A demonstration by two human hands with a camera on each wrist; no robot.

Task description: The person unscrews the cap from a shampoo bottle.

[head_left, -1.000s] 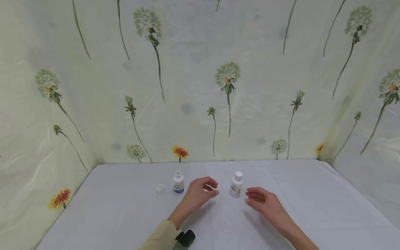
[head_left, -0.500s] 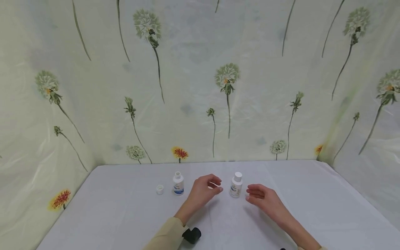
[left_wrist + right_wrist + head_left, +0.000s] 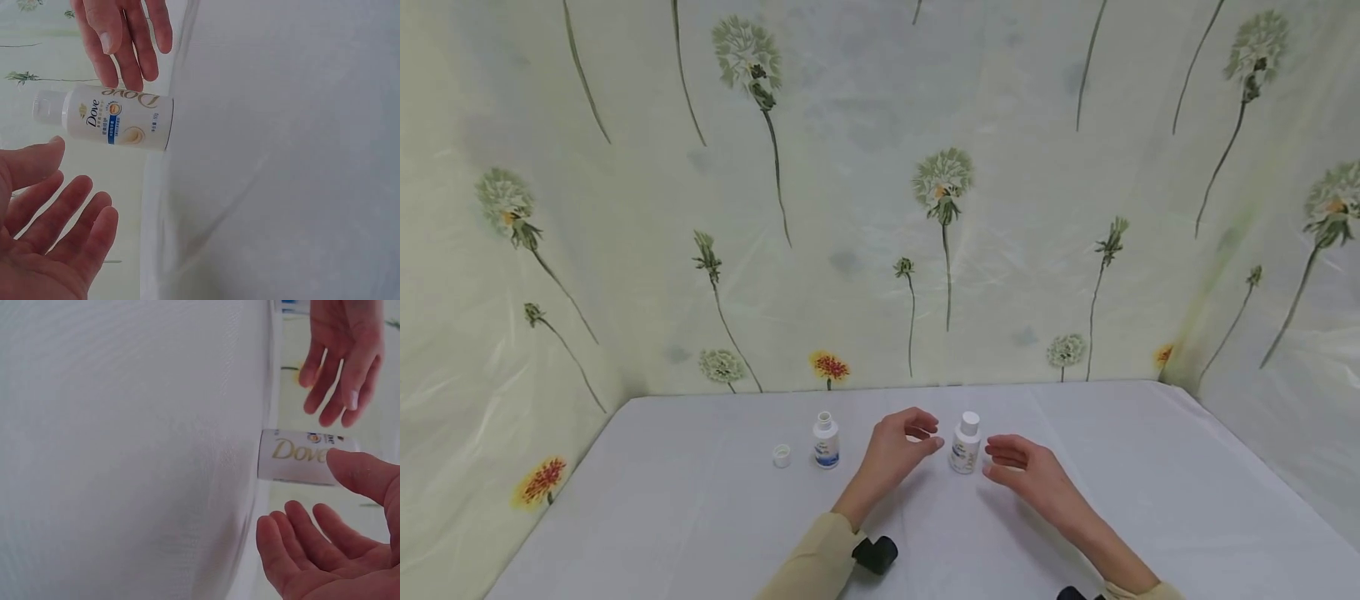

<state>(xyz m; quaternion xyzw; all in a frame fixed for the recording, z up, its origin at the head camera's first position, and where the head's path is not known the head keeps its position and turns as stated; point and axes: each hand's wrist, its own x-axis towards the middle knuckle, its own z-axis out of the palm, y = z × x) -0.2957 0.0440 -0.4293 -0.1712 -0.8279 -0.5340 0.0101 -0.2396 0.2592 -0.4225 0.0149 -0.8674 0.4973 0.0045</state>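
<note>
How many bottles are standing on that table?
2: an uncapped bottle to the left of the left hand, and a capped bottle between it and the right hand. No others show.

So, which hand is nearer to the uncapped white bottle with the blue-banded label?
Left. The left hand is right of the uncapped bottle, not touching; the right hand is farther right, beyond the white capped bottle.
</note>
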